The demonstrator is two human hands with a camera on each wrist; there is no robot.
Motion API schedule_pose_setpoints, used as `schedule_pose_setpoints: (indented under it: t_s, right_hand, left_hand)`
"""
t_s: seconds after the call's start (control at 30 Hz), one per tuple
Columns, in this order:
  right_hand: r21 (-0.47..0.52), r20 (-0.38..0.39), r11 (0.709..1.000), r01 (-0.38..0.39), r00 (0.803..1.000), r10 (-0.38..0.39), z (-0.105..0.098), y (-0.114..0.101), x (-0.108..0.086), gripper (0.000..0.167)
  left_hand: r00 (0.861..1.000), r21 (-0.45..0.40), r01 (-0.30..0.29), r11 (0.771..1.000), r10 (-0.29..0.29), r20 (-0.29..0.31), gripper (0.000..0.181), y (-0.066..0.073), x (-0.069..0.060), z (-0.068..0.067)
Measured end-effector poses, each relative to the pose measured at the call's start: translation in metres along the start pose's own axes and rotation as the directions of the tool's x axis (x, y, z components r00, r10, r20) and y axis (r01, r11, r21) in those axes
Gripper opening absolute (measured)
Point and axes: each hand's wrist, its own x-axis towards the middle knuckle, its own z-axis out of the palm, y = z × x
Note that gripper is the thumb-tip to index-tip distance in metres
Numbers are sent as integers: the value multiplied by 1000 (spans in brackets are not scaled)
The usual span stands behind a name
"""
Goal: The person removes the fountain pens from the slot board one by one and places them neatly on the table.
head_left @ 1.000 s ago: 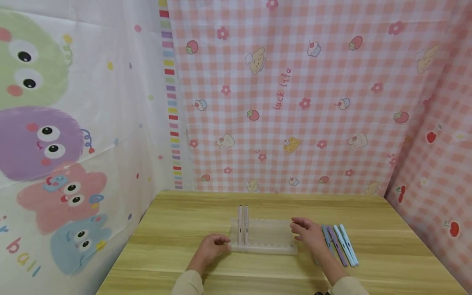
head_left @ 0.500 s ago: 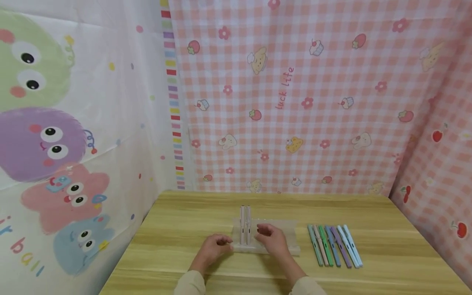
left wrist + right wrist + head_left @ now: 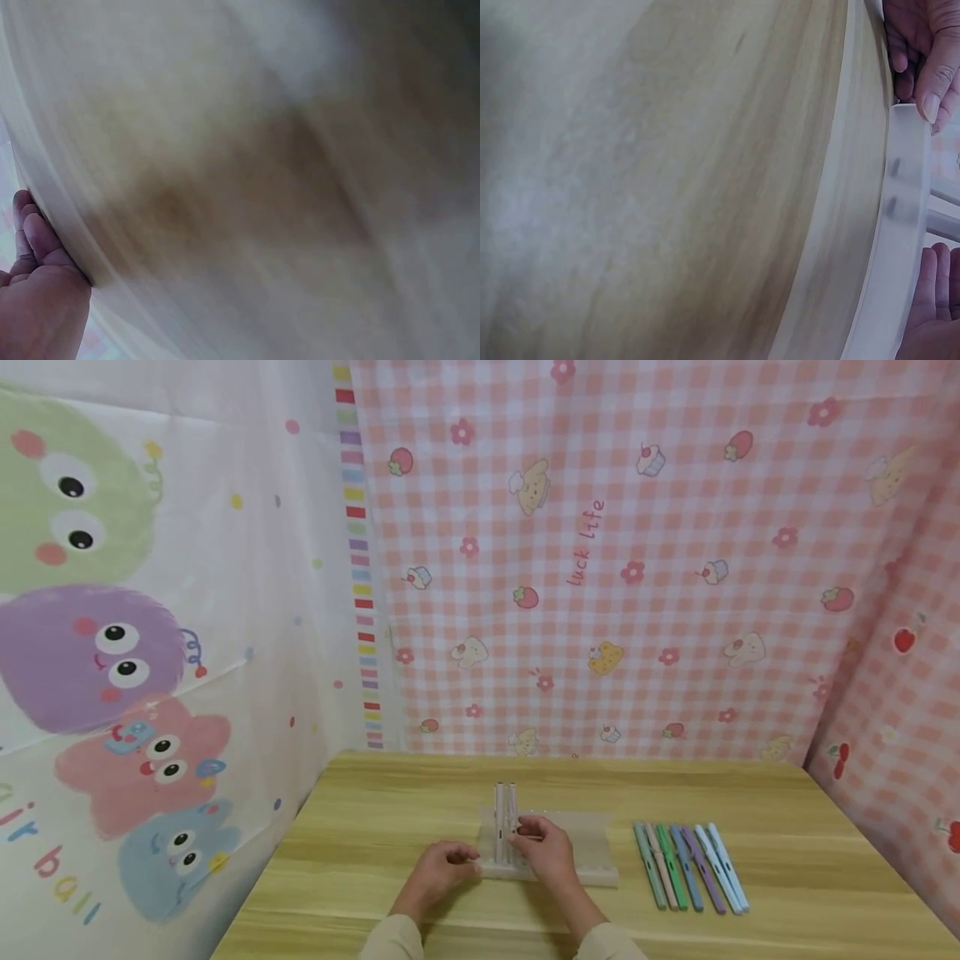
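Two pale pinkish pens [image 3: 499, 827] stand side by side at the left end of a translucent white pen rack [image 3: 585, 852]. My left hand [image 3: 444, 870] holds the rack's left end; in the right wrist view its thumb [image 3: 931, 105] lies on the end of the front strip. The right hand [image 3: 551, 853] is just to the right of the second pen, fingertips against or very near it; contact is hard to tell. In the right wrist view the right hand's fingers [image 3: 937, 281] look fairly straight beside the pens. The left wrist view shows part of the left hand [image 3: 45, 292] and blurred tabletop.
Several pens [image 3: 678, 870] in green, grey-pink, blue, purple and light blue lie in a row right of the rack. The wood-patterned table [image 3: 360, 810] meets a pink checked curtain [image 3: 600, 610] behind and a white printed curtain [image 3: 262, 610] at left.
My right hand has moved left from the rack's right end to the second standing pen, uncovering the row of lying pens. The left hand stays at the rack's left end.
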Motion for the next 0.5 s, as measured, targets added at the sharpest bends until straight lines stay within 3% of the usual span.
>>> schedule_pose_setpoints:
  t_s: [0.2,0.5]
  right_hand:
    - [-5,3,1000,-9,1000,9,2,0,0,30]
    - [-57,-12,998,-17,1000,16,6,1,4,25]
  left_hand:
    - [999,12,48,999,-48,-3,17,0,-1,2]
    - [998,2,58,998,-58,-10,17,0,1,0]
